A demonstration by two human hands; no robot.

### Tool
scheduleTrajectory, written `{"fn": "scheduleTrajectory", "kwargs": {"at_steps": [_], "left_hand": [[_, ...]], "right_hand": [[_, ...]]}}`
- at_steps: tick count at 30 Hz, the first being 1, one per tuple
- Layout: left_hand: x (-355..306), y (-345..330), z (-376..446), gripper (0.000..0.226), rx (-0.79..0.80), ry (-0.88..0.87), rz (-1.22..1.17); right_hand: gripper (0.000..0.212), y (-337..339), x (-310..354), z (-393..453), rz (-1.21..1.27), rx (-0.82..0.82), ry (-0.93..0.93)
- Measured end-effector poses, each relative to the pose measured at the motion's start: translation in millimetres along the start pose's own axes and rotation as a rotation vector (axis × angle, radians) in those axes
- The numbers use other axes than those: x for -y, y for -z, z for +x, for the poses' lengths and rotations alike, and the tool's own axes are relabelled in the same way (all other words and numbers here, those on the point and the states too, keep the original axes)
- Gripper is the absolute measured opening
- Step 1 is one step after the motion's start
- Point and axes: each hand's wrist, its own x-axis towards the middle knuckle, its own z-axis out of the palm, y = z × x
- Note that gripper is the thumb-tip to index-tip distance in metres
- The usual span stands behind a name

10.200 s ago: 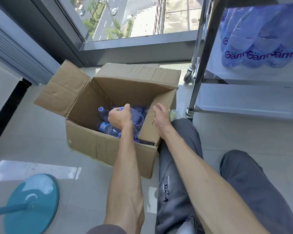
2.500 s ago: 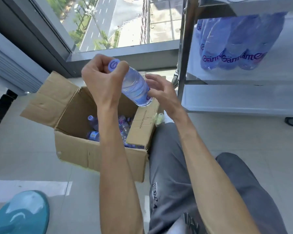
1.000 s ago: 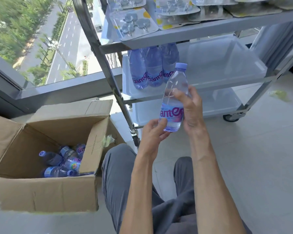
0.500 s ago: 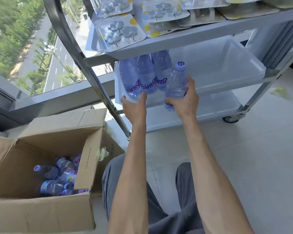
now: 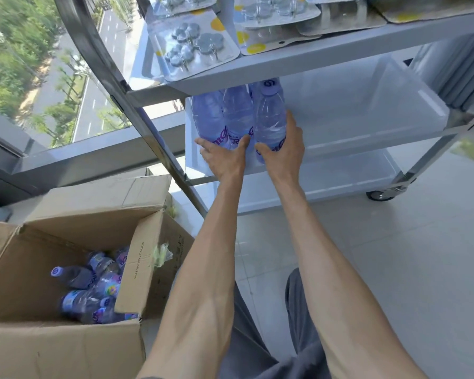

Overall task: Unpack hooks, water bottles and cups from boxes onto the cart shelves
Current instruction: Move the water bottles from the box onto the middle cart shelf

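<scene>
Bottles are what I see first. My right hand (image 5: 281,149) curls its fingers and thumb round a clear plastic water bottle (image 5: 270,119) with a round purple cap. It stands upright on the middle shelf (image 5: 367,124) of the shiny metal cart (image 5: 112,75), just beside the other bottles (image 5: 222,119) that stand there in a tight bunch. My left hand (image 5: 223,157) is spread out with straight fingers, and its fingertips touch the bottom of those bottles. Above the middle shelf, on the top shelf, lie flat see-through packs of hooks (image 5: 193,46) with flower shapes. Below and left of the cart sits a brown cardboard box (image 5: 66,348) with its flaps open. More bottles (image 5: 93,285) lie on their sides in it. The floor (image 5: 394,255) under the cart is smooth pale tile.
</scene>
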Motion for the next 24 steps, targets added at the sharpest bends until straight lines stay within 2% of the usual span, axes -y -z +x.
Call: {"fn": "scheduleTrajectory", "kwargs": {"at_steps": [10, 16, 24], "left_hand": [[-4, -6, 4, 0.122, -0.015, 0.015, 0.032], [0, -5, 4, 0.123, -0.023, 0.006, 0.036], [-1, -6, 3, 0.124, -0.022, 0.011, 0.044]], "right_hand": [[0.083, -7, -9, 13, 0.02, 0.0, 0.027], [0.075, -11, -9, 23, -0.006, 0.023, 0.034], [0.083, -15, -15, 34, 0.031, 0.058, 0.023]]}}
